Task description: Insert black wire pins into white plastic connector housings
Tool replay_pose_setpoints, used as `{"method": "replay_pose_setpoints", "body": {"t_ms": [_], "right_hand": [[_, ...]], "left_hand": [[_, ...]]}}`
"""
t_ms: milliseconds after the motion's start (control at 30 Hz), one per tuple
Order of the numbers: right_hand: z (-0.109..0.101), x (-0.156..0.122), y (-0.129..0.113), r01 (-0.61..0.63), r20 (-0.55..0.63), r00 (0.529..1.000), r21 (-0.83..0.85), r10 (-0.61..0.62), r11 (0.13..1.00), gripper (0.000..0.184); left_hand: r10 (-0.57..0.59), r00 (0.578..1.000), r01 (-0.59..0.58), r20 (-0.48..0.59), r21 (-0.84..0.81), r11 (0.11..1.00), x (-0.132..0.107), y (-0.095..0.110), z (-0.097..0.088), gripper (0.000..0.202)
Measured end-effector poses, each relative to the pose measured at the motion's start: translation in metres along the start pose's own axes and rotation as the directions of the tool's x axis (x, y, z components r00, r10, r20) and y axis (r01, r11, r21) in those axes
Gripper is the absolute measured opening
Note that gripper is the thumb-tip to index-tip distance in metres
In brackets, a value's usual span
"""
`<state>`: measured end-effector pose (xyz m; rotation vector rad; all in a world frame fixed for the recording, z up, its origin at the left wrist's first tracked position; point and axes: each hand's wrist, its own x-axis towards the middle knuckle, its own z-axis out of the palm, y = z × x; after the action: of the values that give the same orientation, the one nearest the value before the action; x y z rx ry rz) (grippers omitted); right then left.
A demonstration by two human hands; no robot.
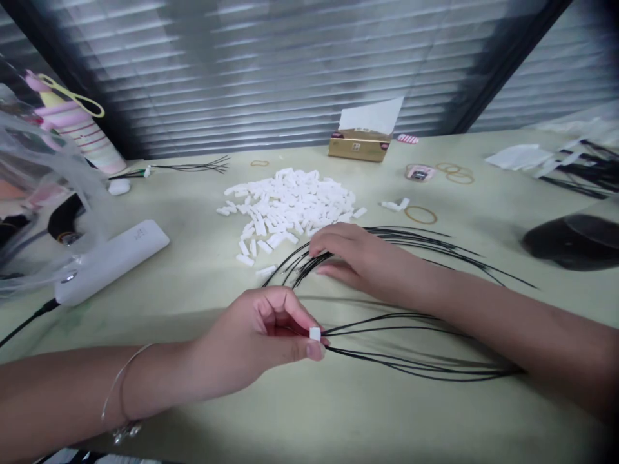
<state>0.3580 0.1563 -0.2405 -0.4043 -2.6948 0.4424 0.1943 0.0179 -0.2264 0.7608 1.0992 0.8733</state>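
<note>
**A small white plastic block [314, 334] with thin black wires [348, 352] sits in the left grip [271, 335]**

The block is just below the middle of the frame. It looks squarish, and its wires spread out toward the right. The right arm crosses over them and hides their far ends.

More long, thin, loose black wires [411, 238] curve over the pale green worktop [367, 419], right of the middle. Behind them is a big messy pile of little white plastic pieces [294, 203]. A shiny gold cardboard box [358, 147] stands at the top with its white flap up. A round tan rubber band [420, 214] lies right of the pile, and a smooth black computer mouse [575, 241] is at the right edge.

The left grip pinches the block between thumb and fingers. The right grip [345, 254] bends over the loose wires, with a gap between thumb and finger; I cannot tell if it squeezes any.
</note>
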Motion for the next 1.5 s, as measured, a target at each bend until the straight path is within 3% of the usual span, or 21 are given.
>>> {"method": "replay_pose_setpoints", "body": {"t_ms": [233,467,633,800,967,1033,1233,1500], "right_hand": [[0.006,0.005,-0.004,0.027,-0.018,0.999,0.015,-0.027,1.000,0.018],[-0.025,-0.007,-0.025,-0.036,-0.082,0.996,0.059,0.041,0.998,0.011],[-0.039,-0.012,-0.040,0.071,-0.030,0.997,0.167,-0.067,0.983,0.016],[-0.035,-0.012,-0.041,0.014,0.114,0.993,0.160,-0.032,0.987,0.018],[-0.037,-0.013,-0.045,-0.003,-0.096,0.995,0.078,0.010,0.997,0.019],[-0.040,-0.014,-0.052,-0.041,-0.125,0.991,0.089,0.052,0.995,0.018],[-0.036,-0.020,-0.070,-0.243,0.129,0.965,0.121,0.227,0.963,0.025],[-0.029,-0.019,-0.067,-0.322,0.133,0.942,0.094,0.309,0.942,0.027]], "left_hand": [[-0.003,1.000,0.003,0.011,-0.005,1.000,0.001,0.002,0.000,0.020],[-0.037,0.999,0.036,-0.023,-0.058,0.998,0.003,0.006,-0.004,0.021],[0.019,1.000,-0.023,-0.025,-0.165,0.986,0.006,0.004,-0.007,0.019],[0.009,0.999,-0.016,-0.038,-0.176,0.984,0.007,0.005,-0.005,0.020],[-0.018,0.997,0.000,-0.071,-0.243,0.970,0.008,0.007,-0.004,0.021],[-0.029,0.996,0.006,-0.082,-0.274,0.962,0.008,0.009,-0.004,0.020],[-0.044,0.994,0.010,-0.101,-0.313,0.950,0.006,0.013,-0.003,0.016],[-0.030,0.996,0.004,-0.080,-0.308,0.951,0.008,0.013,-0.003,0.013]]}}
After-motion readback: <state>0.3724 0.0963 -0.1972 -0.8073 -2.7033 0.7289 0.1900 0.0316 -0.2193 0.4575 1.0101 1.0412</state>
